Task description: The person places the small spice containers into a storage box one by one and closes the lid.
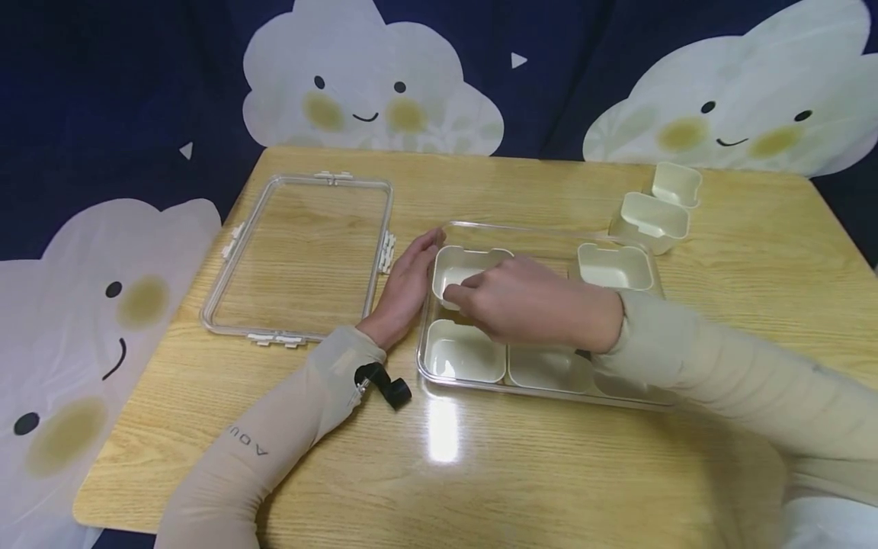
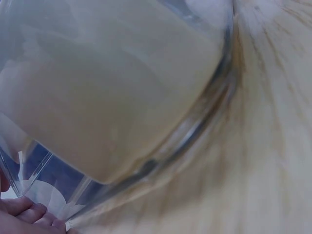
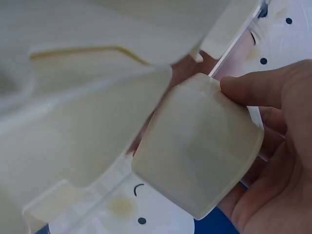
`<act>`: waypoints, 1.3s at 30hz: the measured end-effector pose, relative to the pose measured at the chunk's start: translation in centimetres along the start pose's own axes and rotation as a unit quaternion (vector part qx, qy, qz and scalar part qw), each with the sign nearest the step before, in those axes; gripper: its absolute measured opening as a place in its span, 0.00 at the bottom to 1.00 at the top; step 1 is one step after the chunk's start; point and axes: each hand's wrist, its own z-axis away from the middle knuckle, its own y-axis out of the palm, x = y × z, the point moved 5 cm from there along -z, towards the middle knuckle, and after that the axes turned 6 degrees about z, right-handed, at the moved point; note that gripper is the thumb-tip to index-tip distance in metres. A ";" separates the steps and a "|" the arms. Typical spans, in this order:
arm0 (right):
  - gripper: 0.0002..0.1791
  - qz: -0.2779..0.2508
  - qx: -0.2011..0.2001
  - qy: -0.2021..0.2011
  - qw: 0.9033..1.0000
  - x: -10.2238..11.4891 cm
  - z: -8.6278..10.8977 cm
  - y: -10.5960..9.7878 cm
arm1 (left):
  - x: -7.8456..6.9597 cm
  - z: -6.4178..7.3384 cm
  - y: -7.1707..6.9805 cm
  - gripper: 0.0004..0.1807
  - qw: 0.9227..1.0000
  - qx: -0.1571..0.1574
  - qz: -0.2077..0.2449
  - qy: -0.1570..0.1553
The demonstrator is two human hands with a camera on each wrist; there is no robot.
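A clear plastic box (image 1: 535, 390) holds several cream bins. At its back-left corner, my right hand (image 1: 524, 301) pinches the wall of a small cream bin (image 1: 456, 263), thumb inside and fingers behind in the right wrist view. Whether this bin touches the box floor I cannot tell. My left hand (image 1: 405, 293) lies along the box's left wall, fingers stretched out; in the left wrist view its fingertips (image 2: 36, 213) touch the clear wall. Along the front row stand a left bin (image 1: 465, 354) and a middle bin (image 1: 549, 371); the right sleeve partly covers the row.
To the left lies a clear lid (image 1: 380, 259) with white clips. Another cream bin (image 1: 613, 267) sits in the box's back right. Behind the box, a larger bin (image 1: 655, 219) and a smaller bin (image 1: 677, 184) stand on the wooden table (image 1: 521, 473).
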 end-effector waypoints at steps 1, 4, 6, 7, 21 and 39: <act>0.04 -0.005 0.004 -0.002 1.000 0.1 -0.1 0.2 | 0.0 0.0 0.0 0.27 1.000 -0.001 0.002 0.000; 0.03 -0.016 0.017 -0.006 1.000 0.2 -0.3 0.6 | 0.0 0.0 0.0 0.27 1.000 -0.004 0.006 0.001; 0.04 -0.024 0.025 -0.006 0.999 0.2 -0.5 0.9 | 0.0 0.0 0.1 0.27 1.000 -0.006 0.003 0.002; 0.04 -0.028 0.028 -0.007 0.999 0.2 -0.5 1.0 | 0.0 0.0 0.1 0.27 1.000 -0.007 0.002 0.002; 0.03 -0.074 0.079 -0.019 0.994 0.3 -0.7 1.9 | -0.3 0.2 0.1 0.27 1.000 -0.005 -0.012 0.001; 0.04 -0.070 0.150 -0.023 0.986 0.5 -0.8 2.7 | -0.1 0.1 0.2 0.28 1.000 -0.001 -0.013 0.003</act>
